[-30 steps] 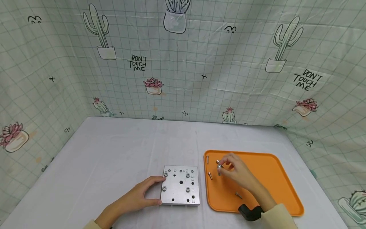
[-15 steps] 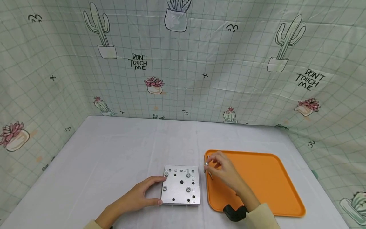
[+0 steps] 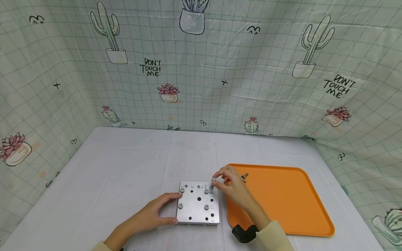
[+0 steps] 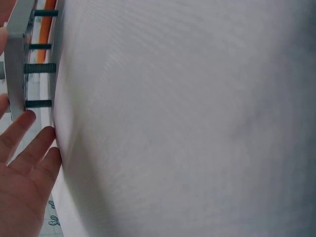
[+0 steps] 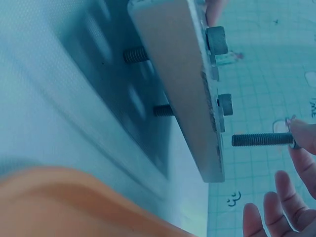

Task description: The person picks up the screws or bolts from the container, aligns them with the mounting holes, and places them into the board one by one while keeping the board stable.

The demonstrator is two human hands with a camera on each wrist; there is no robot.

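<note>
the right hand (image 3: 231, 185) pinches, thumb and finger closed on the screw (image 5: 261, 139) at its head! it hangs under the grip, tip down, long axis upright, roughly square to the plate (image 3: 194, 212) just below, apart. left hand (image 3: 149, 215), thumb and fingers spread wide, touches the plate's edge, left of the grip.
</note>
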